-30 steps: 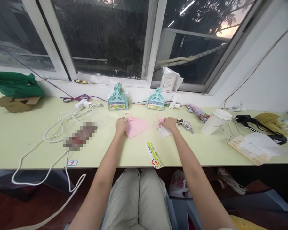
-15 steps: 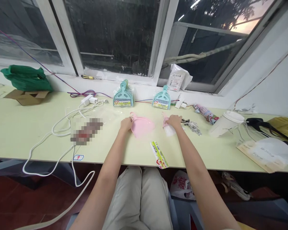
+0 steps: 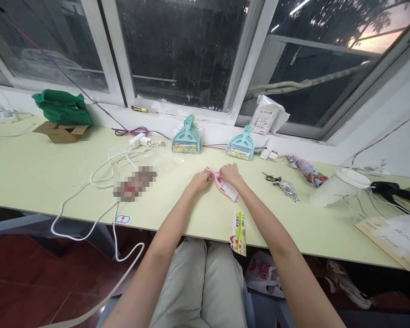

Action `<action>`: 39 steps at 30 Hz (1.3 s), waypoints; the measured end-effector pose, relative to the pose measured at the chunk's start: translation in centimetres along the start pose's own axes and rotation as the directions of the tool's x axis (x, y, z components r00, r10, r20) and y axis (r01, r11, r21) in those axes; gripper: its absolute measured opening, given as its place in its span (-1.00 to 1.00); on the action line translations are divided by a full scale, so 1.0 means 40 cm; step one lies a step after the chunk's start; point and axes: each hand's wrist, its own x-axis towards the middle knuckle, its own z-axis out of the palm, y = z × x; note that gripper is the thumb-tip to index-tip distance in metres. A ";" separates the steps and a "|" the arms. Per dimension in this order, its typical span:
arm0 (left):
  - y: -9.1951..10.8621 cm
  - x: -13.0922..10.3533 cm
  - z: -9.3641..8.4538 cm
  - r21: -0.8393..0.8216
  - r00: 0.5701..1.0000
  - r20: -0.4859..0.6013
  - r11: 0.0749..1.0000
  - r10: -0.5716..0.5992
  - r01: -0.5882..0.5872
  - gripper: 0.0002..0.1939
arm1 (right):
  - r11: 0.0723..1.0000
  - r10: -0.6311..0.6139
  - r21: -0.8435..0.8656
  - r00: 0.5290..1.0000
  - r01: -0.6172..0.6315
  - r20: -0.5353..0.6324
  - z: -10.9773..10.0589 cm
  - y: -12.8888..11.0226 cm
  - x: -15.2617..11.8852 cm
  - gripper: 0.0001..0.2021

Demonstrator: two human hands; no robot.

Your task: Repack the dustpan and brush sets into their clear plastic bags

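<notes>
A pink dustpan (image 3: 210, 170) and a small pink hand brush (image 3: 229, 190) are together above the table, the brush lying against the pan, its pale bristles pointing down and right. My left hand (image 3: 199, 181) grips the dustpan at its left side, fingers closed. My right hand (image 3: 230, 174) is closed around the brush at the upper right, hiding much of it. Nearer me, a green and white printed card label (image 3: 238, 231) lies at the table's front edge, its lower end overhanging.
Packaged teal dustpan sets (image 3: 186, 137) and another teal set (image 3: 241, 145) stand by the window wall. White cables (image 3: 85, 182) and a blurred-out item (image 3: 135, 183) lie left. Keys (image 3: 287, 189), a white cup (image 3: 341, 186) and a paper packet (image 3: 392, 237) are right.
The dustpan and brush, apart before, have been brought together. My right hand has moved left with the brush, and the pan has turned from flat to on edge. The view has shifted slightly.
</notes>
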 end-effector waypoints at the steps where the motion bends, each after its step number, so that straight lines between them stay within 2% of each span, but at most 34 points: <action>1: 0.001 0.000 -0.002 0.061 0.997 -0.073 0.998 0.006 -0.002 -0.72 | 1.000 -0.010 0.008 1.000 0.010 0.001 0.003 0.008 0.000 -0.84; 3: 0.005 0.002 -0.001 0.171 0.984 -0.171 0.985 0.048 -0.018 -0.71 | 0.999 -0.030 0.040 0.999 0.030 -0.011 0.012 0.019 -0.003 -0.87; 4: 0.007 0.003 0.000 0.209 0.980 -0.179 0.977 0.085 -0.047 -0.72 | 0.997 -0.038 0.068 0.999 0.039 -0.021 0.018 0.022 -0.005 -0.87; 8: 0.008 0.012 0.012 0.263 0.973 -0.070 0.945 0.218 -0.193 -0.73 | 0.980 -0.069 0.179 0.995 0.082 -0.078 0.044 0.017 -0.012 -0.82; 11: 0.007 0.018 0.015 0.352 0.981 0.012 0.918 0.193 -0.185 -0.74 | 0.972 -0.110 0.197 0.988 0.131 -0.110 0.056 0.011 -0.012 -0.81; 15: 0.013 0.026 0.013 0.443 0.987 0.057 0.882 0.148 -0.158 -0.74 | 0.968 -0.131 0.199 0.982 0.156 -0.135 0.062 0.009 -0.006 -0.81; 20: 0.018 0.040 0.025 0.436 0.990 0.105 0.891 0.091 -0.128 -0.70 | 0.977 -0.146 0.139 0.984 0.160 -0.105 0.065 0.005 0.000 -0.79; 23: 0.011 0.033 0.035 0.359 0.990 0.097 0.925 0.101 -0.129 -0.69 | 0.980 -0.149 0.119 0.983 0.161 -0.108 0.061 0.005 -0.002 -0.80; 25: 0.007 0.023 0.036 0.235 0.989 0.020 0.961 0.147 -0.148 -0.70 | 0.977 -0.145 0.137 0.983 0.160 -0.113 0.054 0.012 -0.006 -0.80; 26: 0.006 0.018 0.035 0.153 0.986 -0.065 0.978 0.153 -0.141 -0.70 | 0.976 -0.136 0.157 0.984 0.153 -0.112 0.050 0.016 -0.008 -0.80; 28: 0.010 0.013 0.032 -0.064 0.954 -0.295 0.995 0.060 -0.082 -0.60 | 0.968 -0.089 0.222 0.988 0.115 -0.126 0.042 0.025 -0.010 -0.78; 29: 0.014 0.014 0.031 -0.211 0.919 -0.392 0.977 -0.048 -0.039 -0.49 | 0.961 -0.046 0.265 0.988 0.085 -0.148 0.038 0.028 -0.009 -0.78; 30: 0.019 0.017 0.032 -0.383 0.883 -0.431 0.924 -0.185 0.006 -0.38 | 0.948 0.010 0.315 0.983 0.049 -0.181 0.035 0.029 -0.007 -0.77; 31: 0.025 0.022 0.033 -0.562 0.864 -0.392 0.826 -0.315 0.046 -0.31 | 0.929 0.078 0.370 0.972 0.010 -0.222 0.033 0.027 -0.004 -0.77; 32: 0.031 0.028 0.035 -0.718 0.868 -0.293 0.692 -0.402 0.079 -0.27 | 0.903 0.149 0.430 0.954 -0.023 -0.262 0.031 0.024 -0.001 -0.76; 33: 0.037 0.034 0.038 -0.829 0.889 -0.169 0.549 -0.427 0.106 -0.26 | 0.870 0.213 0.490 0.933 -0.046 -0.290 0.031 0.019 0.000 -0.75; 35: 0.044 0.044 0.045 -0.933 0.940 0.015 0.334 -0.342 0.136 -0.32 | 0.803 0.289 0.594 0.902 -0.046 -0.320 0.032 0.015 -0.004 -0.74; 37: 0.043 0.047 0.051 -0.968 0.967 0.054 0.225 -0.249 0.112 -0.41 | 0.749 0.298 0.662 0.897 -0.007 -0.327 0.037 0.027 -0.027 -0.72; 39: 0.034 0.046 0.053 -0.985 0.964 0.050 0.146 -0.260 0.091 -0.49 | 0.719 0.252 0.695 0.928 0.011 -0.275 0.047 0.063 -0.075 -0.67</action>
